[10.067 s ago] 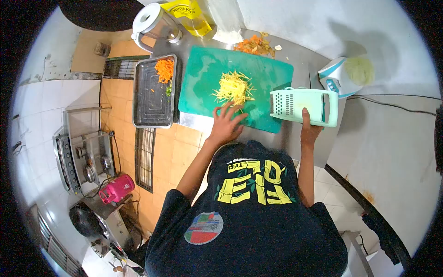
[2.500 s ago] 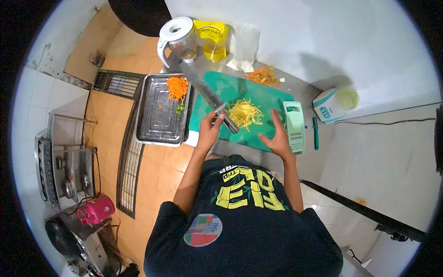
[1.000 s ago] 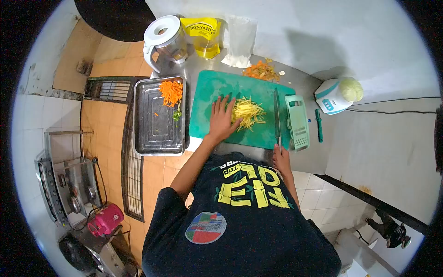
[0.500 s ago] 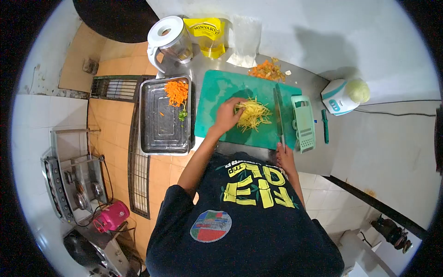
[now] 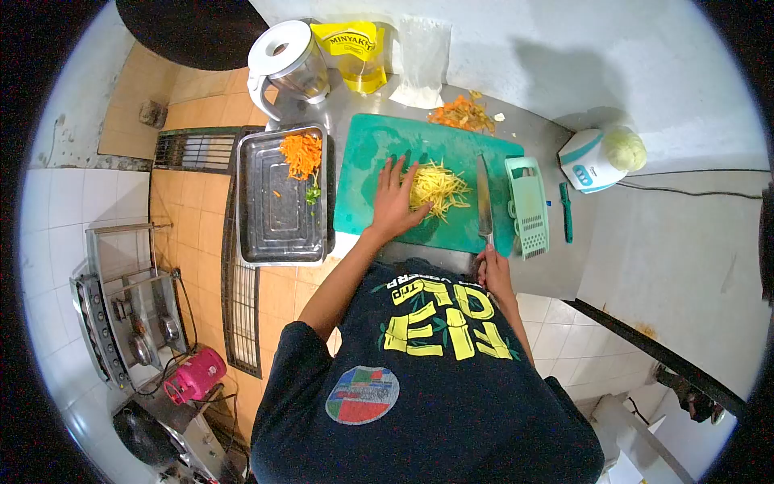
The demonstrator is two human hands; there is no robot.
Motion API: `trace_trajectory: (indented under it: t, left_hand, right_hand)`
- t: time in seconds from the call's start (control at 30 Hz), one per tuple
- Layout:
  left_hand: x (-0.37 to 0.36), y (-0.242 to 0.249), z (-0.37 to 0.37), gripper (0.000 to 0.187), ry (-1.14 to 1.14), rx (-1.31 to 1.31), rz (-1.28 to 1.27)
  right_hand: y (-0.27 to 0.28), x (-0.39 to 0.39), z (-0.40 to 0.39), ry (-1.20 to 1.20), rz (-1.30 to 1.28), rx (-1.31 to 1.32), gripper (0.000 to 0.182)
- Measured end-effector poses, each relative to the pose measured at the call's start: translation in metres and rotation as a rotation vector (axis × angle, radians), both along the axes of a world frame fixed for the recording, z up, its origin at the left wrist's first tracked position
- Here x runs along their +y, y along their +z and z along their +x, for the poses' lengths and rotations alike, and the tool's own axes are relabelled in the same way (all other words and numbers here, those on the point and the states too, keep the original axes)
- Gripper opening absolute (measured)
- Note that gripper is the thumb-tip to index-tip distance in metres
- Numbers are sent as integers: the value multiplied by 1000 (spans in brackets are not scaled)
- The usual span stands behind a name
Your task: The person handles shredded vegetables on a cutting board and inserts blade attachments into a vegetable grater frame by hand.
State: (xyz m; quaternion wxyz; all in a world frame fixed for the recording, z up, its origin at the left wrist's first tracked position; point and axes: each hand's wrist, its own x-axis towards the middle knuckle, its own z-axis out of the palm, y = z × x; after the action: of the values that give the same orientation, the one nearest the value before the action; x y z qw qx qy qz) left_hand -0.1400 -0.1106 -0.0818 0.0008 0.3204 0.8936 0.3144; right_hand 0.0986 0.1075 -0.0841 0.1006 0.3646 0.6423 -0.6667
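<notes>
On the green cutting board (image 5: pixel 371 153) lies a pile of thin yellow strips (image 5: pixel 439 191). My left hand (image 5: pixel 394 202) rests at the left side of this pile, palm down with its fingers spread. My right hand (image 5: pixel 494 273) is closed round the handle of a knife (image 5: pixel 484 198), near the board's front edge. The knife's blade lies over the board, to the right of the strips, and points away from me. Left of the board, a metal tray (image 5: pixel 278 255) holds shredded orange strips (image 5: pixel 301 156) and a few chopped green pieces (image 5: pixel 313 194).
A green grater (image 5: pixel 530 211) stands at the board's right edge, with a green peeler (image 5: pixel 566 214) beyond it. Orange peelings (image 5: pixel 463 114), a plastic bag (image 5: pixel 422 60), a yellow pouch (image 5: pixel 356 55) and a blender jug (image 5: pixel 292 64) line the back. A pale round vegetable (image 5: pixel 624 149) tops a white scale (image 5: pixel 591 161).
My left hand has spread its fingers and now lies flatter beside the yellow strips. The knife's blade shows more of its flat side. The whole view has shifted slightly.
</notes>
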Motion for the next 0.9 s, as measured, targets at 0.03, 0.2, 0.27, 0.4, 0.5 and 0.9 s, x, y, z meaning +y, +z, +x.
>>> trace_trajectory:
  t: [0.03, 0.2, 0.27, 0.4, 0.5, 0.9]
  left_hand:
    - [2, -1, 0, 90, -9, 4, -9]
    - [12, -4, 2, 94, -68, 23, -34]
    - [15, -7, 2, 95, -94, 40, -36]
    - [20, -12, 6, 95, -103, 65, -32]
    - [23, -14, 7, 95, -115, 73, -25]
    - [29, -16, 7, 88, -140, 81, -41]
  right_hand:
    - [2, -3, -2, -15, 39, 17, 43]
    - [2, -8, 0, -29, 152, 22, 30]
    - [0, -8, 1, -21, 151, 22, 29]
    - [5, -10, -3, 40, 161, -1, 29]
    - [6, -10, -5, 103, 196, 20, 29]
    - [0, -10, -28, 316, 340, 4, 32]
